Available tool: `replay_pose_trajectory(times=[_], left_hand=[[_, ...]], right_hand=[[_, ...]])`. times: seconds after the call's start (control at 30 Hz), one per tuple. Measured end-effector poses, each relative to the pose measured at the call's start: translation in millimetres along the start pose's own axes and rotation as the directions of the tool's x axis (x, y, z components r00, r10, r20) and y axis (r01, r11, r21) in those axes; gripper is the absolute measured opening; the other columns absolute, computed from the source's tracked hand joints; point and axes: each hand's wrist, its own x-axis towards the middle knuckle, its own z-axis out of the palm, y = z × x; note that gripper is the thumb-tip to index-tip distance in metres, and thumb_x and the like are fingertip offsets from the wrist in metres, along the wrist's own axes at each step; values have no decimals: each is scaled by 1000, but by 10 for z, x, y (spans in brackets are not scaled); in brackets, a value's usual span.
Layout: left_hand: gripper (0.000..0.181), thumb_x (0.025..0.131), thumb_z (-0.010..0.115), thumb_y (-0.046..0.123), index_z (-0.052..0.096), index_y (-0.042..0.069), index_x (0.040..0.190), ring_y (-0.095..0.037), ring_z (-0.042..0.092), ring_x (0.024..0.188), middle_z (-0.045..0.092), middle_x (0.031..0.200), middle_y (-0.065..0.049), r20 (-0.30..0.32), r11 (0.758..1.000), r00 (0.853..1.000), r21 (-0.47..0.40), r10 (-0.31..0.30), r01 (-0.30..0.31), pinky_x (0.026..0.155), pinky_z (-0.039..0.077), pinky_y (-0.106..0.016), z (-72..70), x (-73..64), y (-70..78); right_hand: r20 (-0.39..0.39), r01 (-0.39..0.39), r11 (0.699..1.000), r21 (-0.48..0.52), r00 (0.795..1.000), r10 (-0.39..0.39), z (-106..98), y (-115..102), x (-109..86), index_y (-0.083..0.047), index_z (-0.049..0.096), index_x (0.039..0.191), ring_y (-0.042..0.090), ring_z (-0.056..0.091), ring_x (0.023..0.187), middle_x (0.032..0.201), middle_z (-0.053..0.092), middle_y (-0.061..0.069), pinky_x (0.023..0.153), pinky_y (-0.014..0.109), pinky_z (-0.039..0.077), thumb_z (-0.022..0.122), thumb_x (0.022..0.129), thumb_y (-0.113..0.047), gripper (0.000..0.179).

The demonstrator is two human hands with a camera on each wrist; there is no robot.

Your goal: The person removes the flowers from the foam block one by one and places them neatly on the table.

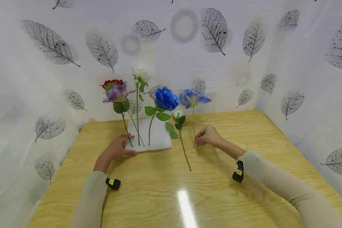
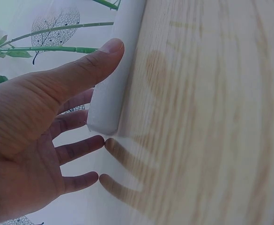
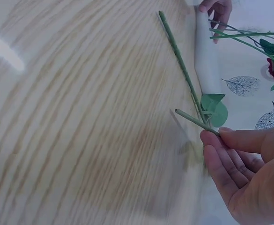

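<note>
My right hand (image 1: 209, 136) pinches the stem (image 3: 189, 118) of a blue-violet artificial flower (image 1: 192, 98) between thumb and fingertips. That flower stands upright over the wood table, its cut stem end poking past the fingers. My left hand (image 1: 117, 148) holds the near left corner of a white foam block (image 1: 161, 136), thumb along the front edge and fingers at the left side. Stuck in the foam are a red flower (image 1: 113, 83), a purple flower (image 1: 117, 94), a tall white rose (image 1: 142, 73) and a blue rose (image 1: 166, 98).
Between the block and my right hand, a small white rose (image 1: 178, 114) with green leaves lies on the table (image 1: 148, 196), stem toward me. A leaf-printed white curtain (image 1: 171, 60) hangs behind and at both sides.
</note>
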Motion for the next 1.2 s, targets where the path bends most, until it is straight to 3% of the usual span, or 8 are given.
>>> replay_pose_trajectory(times=[0.5,1.2], left_hand=[[85,83,85,37,48,-3,149,-53,35,143,38,156,-32,-8,1000,1000,3,12,-12,117,33,-65,4,-6,6],[85,84,84,37,47,-1,150,-52,34,145,36,158,-31,1,1000,1000,-7,-18,18,118,32,-65,11,4,-23]], right_hand=[[74,-27,1000,6,997,26,-44,120,-21,10,77,99,28,77,73,89,78,21,68,40,65,77,88,-2,16],[112,-83,996,29,991,79,-9,153,-19,11,76,101,25,77,70,87,78,20,68,38,65,76,89,-1,17]])
